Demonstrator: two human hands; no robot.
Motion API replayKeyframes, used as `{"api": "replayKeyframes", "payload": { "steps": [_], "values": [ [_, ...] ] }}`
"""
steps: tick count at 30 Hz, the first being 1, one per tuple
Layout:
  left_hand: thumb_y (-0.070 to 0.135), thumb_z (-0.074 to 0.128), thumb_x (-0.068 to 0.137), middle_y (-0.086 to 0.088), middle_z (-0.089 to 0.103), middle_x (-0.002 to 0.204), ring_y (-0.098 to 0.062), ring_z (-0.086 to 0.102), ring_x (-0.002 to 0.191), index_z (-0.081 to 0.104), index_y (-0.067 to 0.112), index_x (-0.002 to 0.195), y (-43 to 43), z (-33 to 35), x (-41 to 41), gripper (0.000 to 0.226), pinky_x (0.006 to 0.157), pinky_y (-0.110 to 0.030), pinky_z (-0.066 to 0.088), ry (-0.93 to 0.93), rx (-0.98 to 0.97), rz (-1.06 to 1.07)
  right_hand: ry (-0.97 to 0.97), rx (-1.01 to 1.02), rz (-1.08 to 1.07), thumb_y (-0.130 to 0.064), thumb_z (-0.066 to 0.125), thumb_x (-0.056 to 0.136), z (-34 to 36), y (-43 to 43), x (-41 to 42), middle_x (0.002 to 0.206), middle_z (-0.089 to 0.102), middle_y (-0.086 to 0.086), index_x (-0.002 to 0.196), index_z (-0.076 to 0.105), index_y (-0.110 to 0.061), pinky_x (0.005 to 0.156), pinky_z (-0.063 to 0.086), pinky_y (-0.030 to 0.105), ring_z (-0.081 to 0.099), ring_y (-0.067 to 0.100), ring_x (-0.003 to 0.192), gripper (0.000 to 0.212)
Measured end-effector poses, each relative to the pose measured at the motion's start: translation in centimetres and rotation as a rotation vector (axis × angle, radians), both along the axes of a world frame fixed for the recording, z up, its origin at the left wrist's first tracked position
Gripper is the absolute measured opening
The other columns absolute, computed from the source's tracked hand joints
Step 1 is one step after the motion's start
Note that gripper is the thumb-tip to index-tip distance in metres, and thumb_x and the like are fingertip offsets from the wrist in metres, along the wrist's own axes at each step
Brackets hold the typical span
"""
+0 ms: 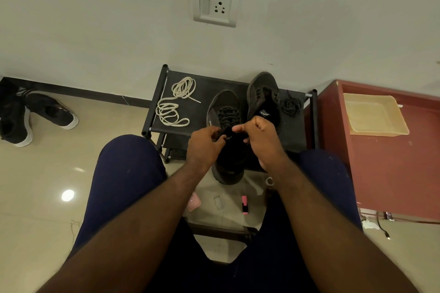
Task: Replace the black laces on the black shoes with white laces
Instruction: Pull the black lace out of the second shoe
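Currently your left hand and right hand sit close together over the near black shoe, fingertips apparently pinched on its black lace, though the dark-on-dark knot area is hard to resolve. That shoe overhangs the near edge of the black rack; the second shoe lies just right, unlaced. White laces lie coiled far left on the rack, a loose black lace at far right.
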State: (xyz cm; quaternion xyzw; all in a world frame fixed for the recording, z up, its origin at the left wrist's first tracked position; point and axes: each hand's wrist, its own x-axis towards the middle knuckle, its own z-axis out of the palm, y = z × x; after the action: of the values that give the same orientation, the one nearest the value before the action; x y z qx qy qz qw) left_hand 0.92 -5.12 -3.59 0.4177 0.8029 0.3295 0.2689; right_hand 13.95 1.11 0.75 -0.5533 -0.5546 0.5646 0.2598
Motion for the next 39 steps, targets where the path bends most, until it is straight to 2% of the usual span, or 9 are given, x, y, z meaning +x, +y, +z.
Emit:
{"api": "replayKeyframes", "payload": {
  "steps": [7, 11, 13, 16, 18, 20, 24, 29, 39],
  "values": [
    [0.021, 0.067, 0.089, 0.001, 0.071, 0.108, -0.016, 0.067, 0.096, 0.067, 0.02, 0.119, -0.1, 0.1, -0.1, 0.03, 0.085, -0.03, 0.053, -0.025, 0.007, -0.061, -0.257, 0.135, -0.001, -0.028, 0.062, 0.095, -0.8, 1.7, 2.0, 0.064, 0.053, 0.006, 0.072, 0.049, -0.015, 0.058, 0.044, 0.037, 0.048, 0.018, 0.058, 0.03],
    [0.024, 0.063, 0.088, -0.004, 0.063, 0.114, -0.021, 0.062, 0.101, 0.052, 0.028, 0.138, -0.3, -0.2, 0.0, 0.052, 0.087, -0.035, 0.049, 0.061, -0.017, -0.142, 0.019, 0.206, -0.22, -0.026, 0.063, 0.097, 0.9, 3.0, 2.2, 0.071, 0.059, 0.005, 0.084, 0.057, -0.018, 0.054, 0.047, 0.034, 0.053, 0.014, 0.056, 0.016],
    [0.025, 0.06, 0.089, -0.006, 0.06, 0.113, -0.024, 0.06, 0.103, 0.049, 0.03, 0.141, -0.3, -0.3, 0.2, 0.054, 0.087, -0.036, 0.048, 0.126, -0.048, -0.187, 0.112, 0.228, -0.189, -0.023, 0.058, 0.1, 1.8, 3.9, 2.0, 0.092, 0.069, 0.001, 0.104, 0.063, -0.02, 0.068, 0.053, 0.022, 0.065, 0.011, 0.077, 0.007],
    [0.027, 0.056, 0.09, -0.005, 0.059, 0.115, -0.025, 0.06, 0.105, 0.049, 0.031, 0.141, -0.3, -0.3, 0.4, 0.052, 0.086, -0.037, 0.049, 0.213, -0.065, -0.213, -0.145, 0.37, -0.051, -0.021, 0.058, 0.099, 1.4, 3.5, 2.4, 0.122, 0.059, -0.007, 0.125, 0.062, -0.018, 0.088, 0.043, 0.006, 0.056, 0.004, 0.109, 0.027],
    [0.029, 0.055, 0.09, -0.004, 0.06, 0.115, -0.026, 0.06, 0.105, 0.05, 0.031, 0.139, -0.2, -0.2, 0.5, 0.05, 0.084, -0.037, 0.049, 0.269, -0.07, -0.205, -0.338, 0.505, -0.071, -0.018, 0.062, 0.094, 0.7, 2.6, 2.9, 0.115, 0.058, -0.006, 0.115, 0.066, -0.016, 0.094, 0.049, 0.019, 0.057, 0.009, 0.106, 0.021],
    [0.03, 0.055, 0.09, -0.004, 0.06, 0.113, -0.026, 0.06, 0.103, 0.054, 0.029, 0.134, 0.2, 0.0, 0.7, 0.044, 0.08, -0.037, 0.049, 0.331, -0.067, -0.202, -0.446, 0.437, -0.031, -0.019, 0.064, 0.092, 0.0, 2.1, 3.0, 0.097, 0.068, -0.002, 0.095, 0.07, -0.015, 0.085, 0.056, 0.037, 0.065, 0.015, 0.09, 0.008],
    [0.03, 0.056, 0.09, -0.004, 0.058, 0.099, -0.025, 0.059, 0.092, 0.063, 0.018, 0.105, 0.9, 0.2, 1.1, 0.02, 0.065, -0.033, 0.04, 0.413, -0.027, -0.204, -0.723, 0.256, 0.315, -0.034, 0.068, 0.089, -1.3, 0.1, 1.7, 0.084, 0.07, 0.003, 0.079, 0.064, -0.019, 0.076, 0.056, 0.039, 0.067, 0.025, 0.084, 0.018],
    [0.021, 0.055, 0.091, -0.002, 0.06, 0.097, -0.023, 0.06, 0.086, 0.062, 0.018, 0.101, 1.0, -0.3, 1.3, 0.013, 0.067, -0.031, 0.038, 0.31, 0.065, -0.132, -0.739, 0.311, 0.367, -0.04, 0.065, 0.087, -1.3, -0.6, 0.9, 0.092, 0.068, 0.004, 0.099, 0.06, -0.021, 0.077, 0.056, 0.043, 0.065, 0.027, 0.087, 0.023],
    [0.018, 0.056, 0.094, 0.009, 0.062, 0.089, -0.015, 0.06, 0.085, 0.06, 0.02, 0.099, 1.0, -0.3, 0.6, 0.006, 0.076, -0.03, 0.042, -0.001, 0.095, 0.058, -0.725, 0.378, 0.327, -0.03, 0.054, 0.098, -1.3, -1.3, -0.2, 0.112, 0.053, 0.011, 0.104, 0.056, -0.012, 0.087, 0.048, 0.046, 0.059, 0.035, 0.098, 0.019]
  ]
}}
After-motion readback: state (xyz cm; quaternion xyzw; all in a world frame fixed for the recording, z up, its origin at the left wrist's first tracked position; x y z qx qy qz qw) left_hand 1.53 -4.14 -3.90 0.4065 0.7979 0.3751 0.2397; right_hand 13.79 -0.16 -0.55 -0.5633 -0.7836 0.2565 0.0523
